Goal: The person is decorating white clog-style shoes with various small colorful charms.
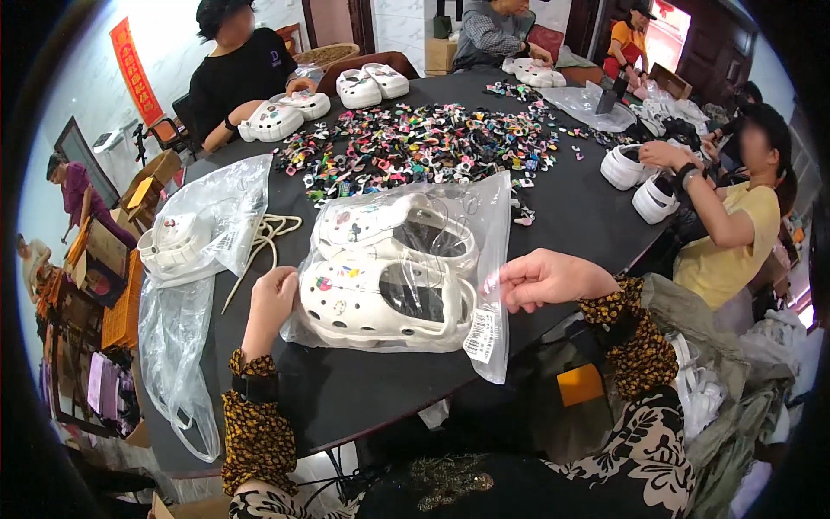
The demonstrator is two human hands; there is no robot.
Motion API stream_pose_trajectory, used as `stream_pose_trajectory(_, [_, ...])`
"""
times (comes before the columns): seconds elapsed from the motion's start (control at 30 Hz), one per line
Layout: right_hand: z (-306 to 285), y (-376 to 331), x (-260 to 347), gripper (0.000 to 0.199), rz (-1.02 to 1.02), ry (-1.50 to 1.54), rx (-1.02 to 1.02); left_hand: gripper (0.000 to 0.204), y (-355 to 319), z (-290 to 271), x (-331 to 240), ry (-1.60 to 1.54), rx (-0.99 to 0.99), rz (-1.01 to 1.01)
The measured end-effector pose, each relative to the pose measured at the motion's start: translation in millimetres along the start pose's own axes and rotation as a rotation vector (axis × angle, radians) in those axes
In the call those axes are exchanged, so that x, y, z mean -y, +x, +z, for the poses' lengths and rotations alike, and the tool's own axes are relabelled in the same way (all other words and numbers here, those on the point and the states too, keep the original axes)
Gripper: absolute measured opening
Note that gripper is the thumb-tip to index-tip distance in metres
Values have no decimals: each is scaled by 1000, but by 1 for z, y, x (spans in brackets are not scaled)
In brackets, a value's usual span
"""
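In front of me a clear plastic bag (491, 208) holds a pair of white clogs (363, 313), lying side by side with their toes to the left. Colourful charms sit in some of the clogs' holes, and a white barcode label is stuck near the bag's lower right corner. My left hand (273, 298) is closed on the bag's left edge, by the toes. At the opposite side my right hand (553, 278) pinches the bag's right edge between thumb and fingers. Both wrists show patterned black and yellow sleeves.
Left of me another bagged white pair (177, 242) lies beside a loose cream cord (275, 229). A wide heap of small colourful charms (424, 143) covers the middle of the black table (363, 389). Several people around it handle white clogs, one seated close on the right.
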State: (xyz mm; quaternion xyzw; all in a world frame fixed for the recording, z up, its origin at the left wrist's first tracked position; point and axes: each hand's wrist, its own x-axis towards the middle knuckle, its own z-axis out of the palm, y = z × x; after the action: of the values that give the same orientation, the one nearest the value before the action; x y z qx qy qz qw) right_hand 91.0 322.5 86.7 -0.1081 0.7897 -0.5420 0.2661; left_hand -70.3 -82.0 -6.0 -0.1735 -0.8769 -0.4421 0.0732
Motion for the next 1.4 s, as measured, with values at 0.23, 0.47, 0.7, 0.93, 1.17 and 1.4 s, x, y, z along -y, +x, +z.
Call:
stream_pose_trajectory(0.23, [9, 34, -31, 37, -525, -586, -382, 34, -1, -2, -1, -6, 115, -93])
stream_pose_trajectory(0.47, [12, 74, -25, 54, -643, -792, -388, 35, -6, 1, -2, -112, 70, -3])
stream_pose_trajectory(0.7, [9, 85, -8, 49, -441, -542, -208, 34, -8, 3, 8, -192, 47, -38])
stream_pose_trajectory(0.93, [8, 108, -14, 56, -310, -713, -237, 30, -8, 2, -6, -328, 59, -160])
stream_pose_trajectory(1.17, [12, 133, -2, 27, -218, -893, -255, 27, -12, 0, -9, -353, 36, -113])
stream_pose_trajectory(1.4, [8, 138, -8, 20, -492, -949, -364, 24, -8, 8, -1, -378, 10, -50])
